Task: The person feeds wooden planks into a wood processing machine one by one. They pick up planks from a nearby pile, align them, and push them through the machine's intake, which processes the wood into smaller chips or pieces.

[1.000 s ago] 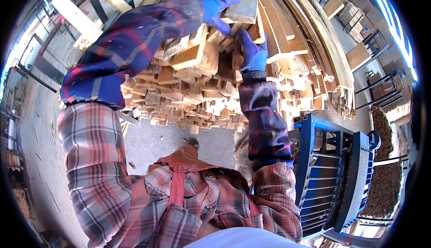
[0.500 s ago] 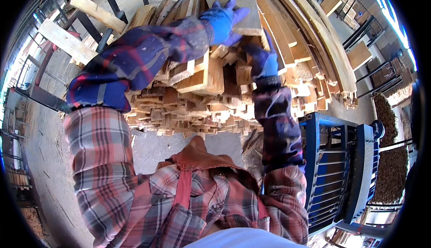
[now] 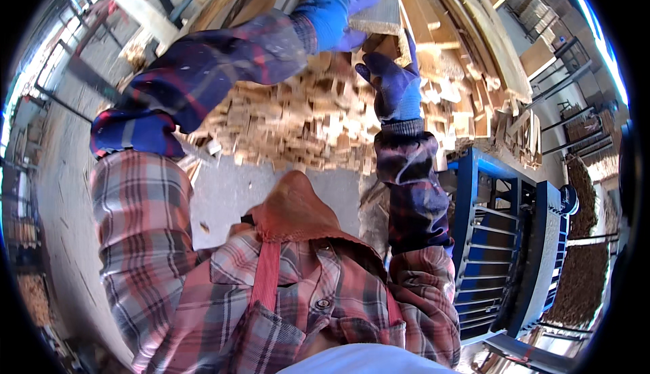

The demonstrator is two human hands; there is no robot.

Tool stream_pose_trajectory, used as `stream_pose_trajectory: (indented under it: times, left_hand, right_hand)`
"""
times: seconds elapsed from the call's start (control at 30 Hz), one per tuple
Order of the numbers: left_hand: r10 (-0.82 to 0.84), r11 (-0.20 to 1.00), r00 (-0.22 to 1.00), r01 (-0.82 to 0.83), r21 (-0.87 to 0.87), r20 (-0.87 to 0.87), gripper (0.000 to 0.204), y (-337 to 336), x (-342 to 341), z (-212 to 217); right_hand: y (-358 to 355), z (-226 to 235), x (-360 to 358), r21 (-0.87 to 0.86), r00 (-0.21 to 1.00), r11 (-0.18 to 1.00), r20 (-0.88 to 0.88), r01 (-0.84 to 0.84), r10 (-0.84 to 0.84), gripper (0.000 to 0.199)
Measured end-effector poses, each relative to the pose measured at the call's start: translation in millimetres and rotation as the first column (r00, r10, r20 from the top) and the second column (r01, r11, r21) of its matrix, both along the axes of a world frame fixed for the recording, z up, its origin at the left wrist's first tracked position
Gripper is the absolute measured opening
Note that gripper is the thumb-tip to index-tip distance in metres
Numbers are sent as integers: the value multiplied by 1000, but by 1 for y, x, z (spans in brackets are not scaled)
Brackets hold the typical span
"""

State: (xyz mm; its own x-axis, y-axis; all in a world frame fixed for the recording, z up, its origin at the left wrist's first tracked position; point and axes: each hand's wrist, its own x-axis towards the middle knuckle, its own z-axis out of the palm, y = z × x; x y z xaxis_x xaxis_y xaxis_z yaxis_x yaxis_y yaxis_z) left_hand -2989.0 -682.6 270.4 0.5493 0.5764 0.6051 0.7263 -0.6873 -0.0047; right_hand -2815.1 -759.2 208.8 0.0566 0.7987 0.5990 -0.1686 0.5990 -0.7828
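Observation:
A pale, wide wooden board point(image 3: 377, 2) lies lengthwise on top of a lumber stack, its near end raised over a dark gap. My left hand point(image 3: 328, 18), in a blue and purple glove, grips the board's left edge, with spread fingers reaching over it and the thumb low by the near corner. Below the board's near end is my right hand point(image 3: 394, 90), gloved alike. Its thumb and fingers are apart, and one finger stretches up beside the board's right corner. Whether that fingertip touches the wood is unclear.
Long boards point(image 3: 467, 22) lie to the right, and many stacked board ends point(image 3: 291, 117) face me. A blue metal frame with bars point(image 3: 491, 245) stands at right. Upright pale planks point(image 3: 139, 5) and dark metal posts are at far left. Concrete floor point(image 3: 227, 201) lies below the stack.
The view has shifted, so the stack sits higher in it. My right hand has drawn back from under the board's end, and its fingers have spread. My left hand stays at the board's left edge.

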Motion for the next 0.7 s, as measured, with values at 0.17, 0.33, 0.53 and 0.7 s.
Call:
stream_pose_trajectory:
  times: [0.17, 0.33, 0.53, 0.7]
  left_hand:
    - [-82, 991, 980, 99, -85, 182, 81, -133, 4, -2]
    - [-134, 809, 845, 395, -436, 517, 74, -174, -23, 22]
    - [144, 776, 683, 370, -510, 716, 59, -105, -42, -26]
    - [147, 821, 428, 450, -351, 892, 53, -89, 3, -34]
  right_hand:
    - [-95, -2, 32, -134, 960, 951, -50, -279, 274, 57]
    - [-59, -3, 15, -361, 653, 665, -714, -654, 254, 74]
    - [10, -43, -15, -203, 617, 741, -711, -640, 338, 73]
    - [-13, -25, -4, -284, 662, 733, -691, -618, 291, 83]
